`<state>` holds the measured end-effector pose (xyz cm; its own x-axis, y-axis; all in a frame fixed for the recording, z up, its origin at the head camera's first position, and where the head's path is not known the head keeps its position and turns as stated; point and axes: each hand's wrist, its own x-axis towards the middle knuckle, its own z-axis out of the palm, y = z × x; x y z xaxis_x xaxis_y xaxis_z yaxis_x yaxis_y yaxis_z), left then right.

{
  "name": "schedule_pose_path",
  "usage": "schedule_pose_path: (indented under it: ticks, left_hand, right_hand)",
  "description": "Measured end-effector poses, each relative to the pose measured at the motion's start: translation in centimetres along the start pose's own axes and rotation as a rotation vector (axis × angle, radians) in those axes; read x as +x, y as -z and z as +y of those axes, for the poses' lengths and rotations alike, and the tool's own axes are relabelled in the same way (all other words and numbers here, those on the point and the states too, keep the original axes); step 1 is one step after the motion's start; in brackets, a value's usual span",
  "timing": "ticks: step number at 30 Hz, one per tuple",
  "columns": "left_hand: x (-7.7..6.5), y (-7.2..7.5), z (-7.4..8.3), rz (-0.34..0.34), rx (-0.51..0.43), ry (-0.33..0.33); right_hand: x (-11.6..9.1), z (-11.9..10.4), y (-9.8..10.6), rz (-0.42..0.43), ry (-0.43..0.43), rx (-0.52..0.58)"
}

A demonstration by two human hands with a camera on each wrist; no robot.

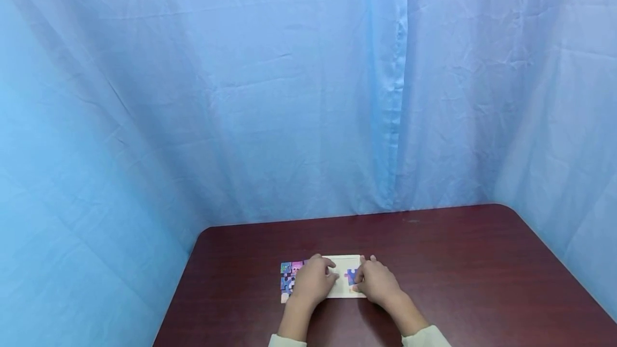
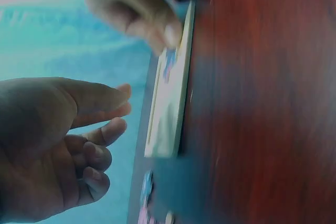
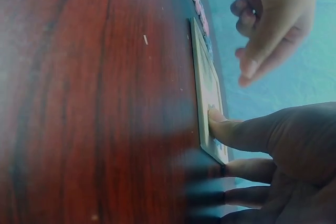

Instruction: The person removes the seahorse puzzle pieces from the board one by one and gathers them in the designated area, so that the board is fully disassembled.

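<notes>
A pale, shallow puzzle tray (image 1: 338,289) lies on the table in front of the person. One blue jigsaw piece (image 1: 351,276) with a pink tab sits near its right end. The right hand (image 1: 380,283) pinches at this piece with thumb and index finger, its other fingers at the tray's right edge. Over the tray's left end hovers the left hand (image 1: 312,281), fingers loosely curled with nothing between them. Several colourful jigsaw pieces (image 1: 285,283) lie grouped beside the tray on the left, partly hidden by the left hand.
The dark red-brown wooden table (image 1: 231,283) has rounded far corners. Light blue curtains (image 1: 289,95) hang behind it and along both sides. Pale sleeves (image 1: 426,337) show at the bottom of the head view.
</notes>
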<state>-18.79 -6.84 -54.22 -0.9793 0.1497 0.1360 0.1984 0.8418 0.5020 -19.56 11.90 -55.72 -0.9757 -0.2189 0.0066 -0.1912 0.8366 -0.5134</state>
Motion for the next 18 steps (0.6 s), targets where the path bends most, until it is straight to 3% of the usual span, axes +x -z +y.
schedule_pose_path:
  ticks: [6,10,18]
  left_hand:
    - [-0.1,-1.4,1.8,-0.045,0.010,-0.022]
    - [-0.2,-2.3,2.1,-0.067,-0.041,0.010]
    - [0.2,-3.5,2.0,-0.026,-0.115,0.059]
  right_hand:
    - [-0.5,-0.1,0.2,-0.021,0.011,0.001]
    - [-0.9,-0.1,0.2,-0.019,0.016,0.015]
    - [-0.9,0.1,0.1,-0.011,0.035,0.014]
